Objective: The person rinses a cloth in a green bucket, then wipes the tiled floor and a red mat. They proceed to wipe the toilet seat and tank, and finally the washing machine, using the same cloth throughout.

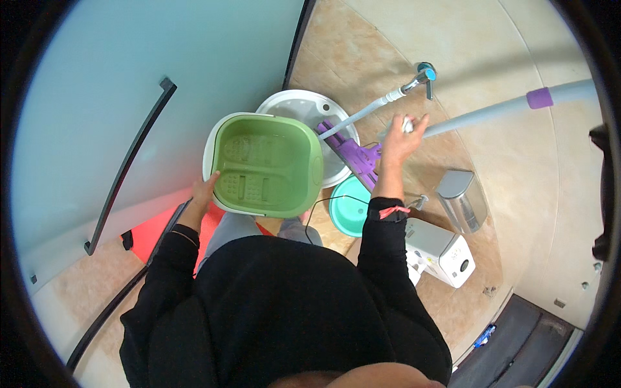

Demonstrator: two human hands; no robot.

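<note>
A green plastic foot-soaking basin [264, 167] with a white outer shell is tilted in front of me. Its floor has raised massage bumps and slots, and it looks wet. My left hand [204, 188] grips its left rim, thumb over the edge. Up and to the right, my right hand [401, 140] is closed around a small white thing [407, 125], mostly hidden by the fingers. Behind that hand runs the pale pole [480, 114] of a flat mop. The mop's purple head [356, 155] rests by a round white basin [296, 102], partly behind the green one.
A pale hose [361, 116] runs down from a chrome wall tap [424, 77]. Below the mop head stands a turquoise bowl [347, 208]. At right are a metal-fronted wall box [463, 201] and a white appliance [439, 252]. A frosted glass door [194, 58] with a black handle [133, 160] flanks my left.
</note>
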